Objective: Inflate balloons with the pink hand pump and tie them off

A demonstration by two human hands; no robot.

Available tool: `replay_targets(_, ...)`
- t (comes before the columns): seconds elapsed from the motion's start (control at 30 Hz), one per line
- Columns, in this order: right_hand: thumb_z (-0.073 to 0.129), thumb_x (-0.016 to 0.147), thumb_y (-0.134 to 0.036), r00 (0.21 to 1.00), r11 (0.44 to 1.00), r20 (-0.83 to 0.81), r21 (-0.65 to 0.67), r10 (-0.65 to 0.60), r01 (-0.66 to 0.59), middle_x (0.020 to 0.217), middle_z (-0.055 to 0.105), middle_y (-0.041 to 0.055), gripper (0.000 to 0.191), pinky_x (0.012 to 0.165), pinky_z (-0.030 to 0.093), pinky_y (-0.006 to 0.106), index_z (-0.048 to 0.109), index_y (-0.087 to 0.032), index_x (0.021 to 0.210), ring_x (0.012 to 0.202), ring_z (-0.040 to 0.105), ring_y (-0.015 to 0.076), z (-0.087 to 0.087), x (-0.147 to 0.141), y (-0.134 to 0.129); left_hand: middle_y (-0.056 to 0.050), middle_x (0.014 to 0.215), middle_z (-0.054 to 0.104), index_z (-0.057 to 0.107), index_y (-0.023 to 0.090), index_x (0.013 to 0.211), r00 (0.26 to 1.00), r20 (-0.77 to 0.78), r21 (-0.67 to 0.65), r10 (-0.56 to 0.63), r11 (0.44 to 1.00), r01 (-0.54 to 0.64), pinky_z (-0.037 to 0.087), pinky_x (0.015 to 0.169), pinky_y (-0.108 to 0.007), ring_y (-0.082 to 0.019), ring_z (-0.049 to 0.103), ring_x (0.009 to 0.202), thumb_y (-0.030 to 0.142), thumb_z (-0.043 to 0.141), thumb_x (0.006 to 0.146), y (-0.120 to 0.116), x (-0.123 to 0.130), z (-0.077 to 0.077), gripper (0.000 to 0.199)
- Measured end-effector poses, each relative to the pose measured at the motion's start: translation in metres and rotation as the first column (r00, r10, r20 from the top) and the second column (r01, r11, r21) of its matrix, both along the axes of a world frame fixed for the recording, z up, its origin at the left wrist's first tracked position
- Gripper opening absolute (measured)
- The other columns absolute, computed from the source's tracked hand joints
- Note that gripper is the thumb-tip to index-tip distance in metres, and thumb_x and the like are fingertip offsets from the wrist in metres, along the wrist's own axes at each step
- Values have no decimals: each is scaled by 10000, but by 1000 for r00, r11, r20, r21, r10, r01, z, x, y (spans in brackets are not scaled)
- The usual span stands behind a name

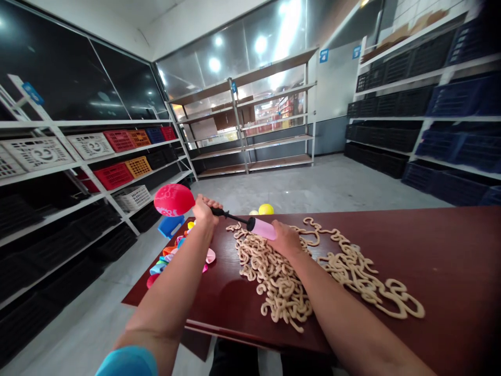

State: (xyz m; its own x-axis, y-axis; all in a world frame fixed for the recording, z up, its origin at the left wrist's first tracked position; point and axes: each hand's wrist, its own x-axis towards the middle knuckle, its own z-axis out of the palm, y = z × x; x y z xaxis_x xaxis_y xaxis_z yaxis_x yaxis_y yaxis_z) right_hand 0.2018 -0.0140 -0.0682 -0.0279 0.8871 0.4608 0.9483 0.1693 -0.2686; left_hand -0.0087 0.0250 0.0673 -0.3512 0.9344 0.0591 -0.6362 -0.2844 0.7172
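A red balloon, partly inflated and printed with pale markings, sticks out to the left of my left hand. The fingers of that hand are closed around the balloon's neck and the black end of a hand pump. My right hand is wrapped round the pink barrel of the balloon pump, whose black rod runs out towards my left hand. Below the pump lies a heap of beige string, thick and curly. Several uninflated balloons in mixed colours lie on the table beyond my left forearm.
The dark red table stretches to the right, with more beige loops on it. Yellow balloons show past its far edge. A blue stool stands at the left corner. Shelves with crates line both sides; a metal rack stands behind.
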Motion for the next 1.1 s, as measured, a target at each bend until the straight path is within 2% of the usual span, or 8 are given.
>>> replay_targets(0.17, 572, 717, -433, 1000, 1000, 5, -5, 9, -9, 850, 603, 67, 326, 658, 337, 266, 502, -192, 925, 793, 552, 193, 2, -5, -3, 71, 430, 212, 204, 203, 582, 997, 50, -79, -58, 995, 62, 297, 391, -237, -85, 293, 324, 361, 414, 801, -6, 43, -32, 342)
replay_targets(0.27, 577, 714, -421, 1000, 1000, 10, -9, 4, -4, 858, 603, 67, 324, 669, 339, 266, 506, -190, 930, 794, 551, 190, 4, -5, -5, 68, 429, 223, 204, 202, 581, 995, 64, -87, -74, 993, 80, 319, 402, -243, -88, 307, 330, 367, 410, 804, -9, 54, -40, 346)
replay_targets(0.37, 556, 732, -423, 1000, 1000, -5, 17, 10, -10, 847, 608, 66, 303, 651, 339, 265, 514, -190, 919, 778, 555, 187, 6, -5, -7, 73, 426, 222, 205, 202, 584, 997, 52, -114, -63, 991, 69, 315, 402, -238, -84, 300, 327, 365, 428, 793, -7, 42, -25, 346)
replay_targets(0.57, 554, 734, -386, 998, 1000, -52, 23, 18, -17, 854, 613, 68, 286, 619, 338, 270, 511, -188, 935, 762, 562, 190, 6, -3, -5, 74, 431, 221, 205, 201, 586, 999, -47, -7, -9, 1000, 9, 305, 400, -235, -79, 283, 328, 260, 426, 779, 4, -22, 31, 300)
replay_targets(0.67, 566, 719, -399, 998, 1000, -59, 20, 20, -18, 831, 609, 70, 291, 613, 336, 273, 516, -185, 911, 760, 563, 196, 3, -3, -2, 73, 434, 227, 204, 199, 585, 997, -73, 15, 8, 1000, -7, 302, 398, -231, -75, 282, 330, 252, 425, 781, 8, -40, 40, 300)
replay_targets(0.8, 586, 697, -426, 999, 1000, -41, 21, 18, -17, 823, 607, 64, 322, 610, 331, 272, 512, -187, 899, 740, 562, 194, 1, -2, -2, 75, 437, 226, 204, 198, 588, 999, -44, -3, 5, 1000, -5, 308, 404, -229, -75, 290, 335, 300, 414, 799, 8, -32, 25, 315)
replay_targets(1.1, 580, 700, -406, 1000, 1000, -13, 19, 1, -1, 825, 604, 53, 304, 620, 327, 270, 496, -190, 897, 753, 562, 195, 4, -4, -7, 70, 432, 212, 197, 200, 579, 994, 48, -83, -102, 991, 105, 300, 403, -244, -81, 287, 334, 429, 432, 809, -6, 48, -34, 401)
